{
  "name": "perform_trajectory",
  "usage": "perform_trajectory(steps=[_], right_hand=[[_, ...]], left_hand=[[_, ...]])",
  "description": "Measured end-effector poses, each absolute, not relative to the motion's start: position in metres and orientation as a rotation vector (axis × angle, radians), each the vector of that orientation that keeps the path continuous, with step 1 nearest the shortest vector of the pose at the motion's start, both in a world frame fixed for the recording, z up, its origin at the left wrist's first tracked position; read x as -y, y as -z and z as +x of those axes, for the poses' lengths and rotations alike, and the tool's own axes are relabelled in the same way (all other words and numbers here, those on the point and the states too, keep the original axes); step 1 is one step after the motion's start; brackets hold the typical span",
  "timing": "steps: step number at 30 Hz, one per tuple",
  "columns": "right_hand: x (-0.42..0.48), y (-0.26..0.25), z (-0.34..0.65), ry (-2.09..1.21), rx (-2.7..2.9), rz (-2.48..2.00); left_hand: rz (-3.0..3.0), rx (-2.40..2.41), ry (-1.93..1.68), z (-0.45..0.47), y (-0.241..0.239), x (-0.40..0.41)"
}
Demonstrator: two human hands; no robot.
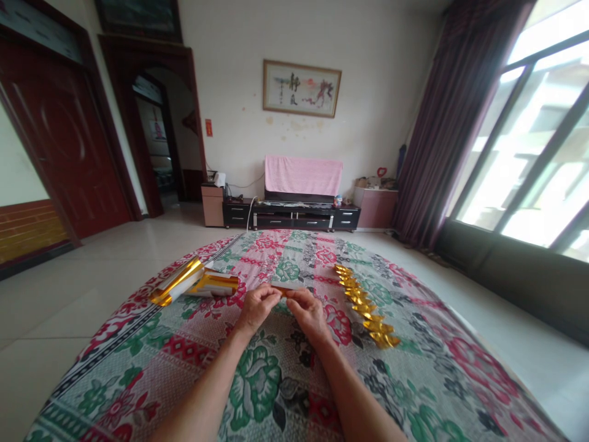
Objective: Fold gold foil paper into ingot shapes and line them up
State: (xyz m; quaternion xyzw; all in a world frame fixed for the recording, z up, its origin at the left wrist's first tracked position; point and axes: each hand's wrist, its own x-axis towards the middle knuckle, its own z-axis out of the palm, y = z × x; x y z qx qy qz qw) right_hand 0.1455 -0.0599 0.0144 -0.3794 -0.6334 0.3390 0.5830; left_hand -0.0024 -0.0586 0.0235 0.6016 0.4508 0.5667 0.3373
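Observation:
My left hand (pixel 258 309) and my right hand (pixel 308 312) meet over the middle of the cloth, thumbs and fingers pinched. Between them they hold a sheet of gold foil paper (pixel 286 285); its pale side and a thin gold edge show, and the fingers hide part of it. To the left lie curled sheets of gold foil paper (pixel 215 283), with a rolled one (pixel 180 282) beside them. On the right, a row of several folded gold paper ingots (pixel 361 302) runs toward me.
A flowered cloth (pixel 193 380) in red, green and grey spreads under everything. Beyond it stands a low black TV cabinet (pixel 294 220), with a pink towel (pixel 304 175) draped over the screen. A purple curtain (pixel 442 141) hangs beside the window on the right.

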Motion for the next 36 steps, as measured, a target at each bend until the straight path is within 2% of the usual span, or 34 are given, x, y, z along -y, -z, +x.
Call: perform_trajectory(steps=[7, 22, 31, 36], right_hand=[[0.064, -0.022, 0.144, -0.696, 1.527, -0.942], [0.057, -0.011, 0.144, -0.752, 1.428, -0.912], [0.065, -0.021, 0.144, -0.762, 1.397, -0.902], [0.061, -0.015, 0.142, -0.901, 1.224, -0.877]], left_hand=[[1.578, -1.183, -1.476, -0.001, -0.028, 0.061], [1.547, -1.254, -1.523, 0.001, -0.021, 0.056], [1.523, -1.322, -1.486, 0.000, -0.019, 0.054], [1.663, -1.370, -1.458, 0.000, -0.020, 0.058]])
